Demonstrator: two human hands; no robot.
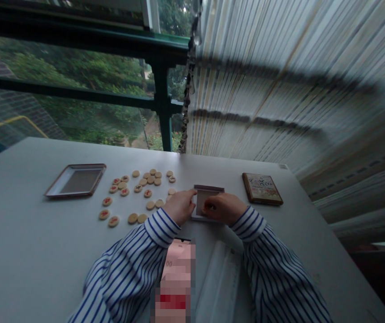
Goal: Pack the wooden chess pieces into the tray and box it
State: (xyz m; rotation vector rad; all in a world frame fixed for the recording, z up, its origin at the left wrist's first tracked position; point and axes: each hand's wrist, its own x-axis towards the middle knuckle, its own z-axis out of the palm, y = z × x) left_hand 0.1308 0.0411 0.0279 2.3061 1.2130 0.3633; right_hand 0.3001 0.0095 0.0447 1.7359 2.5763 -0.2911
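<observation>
A small open box (208, 189) with pale walls stands in front of me on the white table (61, 251). My left hand (179, 206) is at its left edge, fingers bent together; whether something is between them is hidden. Over the box's right part, my right hand (224, 208) has its fingers curled in a pinch, and what they hold, if anything, cannot be made out. Several round wooden pieces (148, 193) lie scattered to the left, some with red or dark characters, others plain.
An open box lid or tray (100, 172) lies at the left. A closed decorated box (262, 189) is at the right. Between my forearms are a phone (179, 273) and a clear plastic sheet (217, 282). Behind the table stand a window and a string curtain (246, 89).
</observation>
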